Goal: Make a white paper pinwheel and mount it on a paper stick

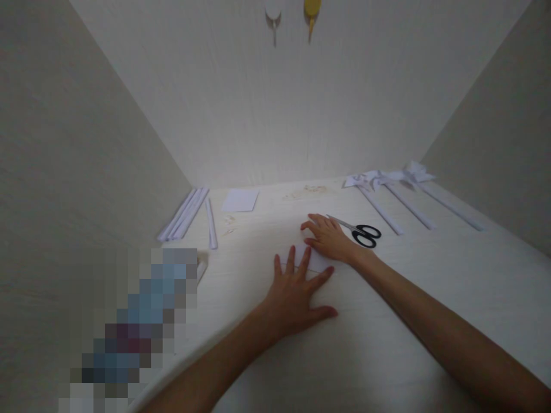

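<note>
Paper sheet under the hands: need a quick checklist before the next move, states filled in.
1. Left hand on the paper sheet: ok, fingers spread over it.
2. Sheet edges lined up: cannot tell, both hands cover much of it.
3. Right hand clear of the scissors: not ok, the blade lies right alongside it.
4. Square sheet flat: ok, back left.
5. Three paper-topped rods clear of the right arm: ok.

Matt paper sheet, metal scissor blades, plastic handles, wood-grained tabletop
</note>
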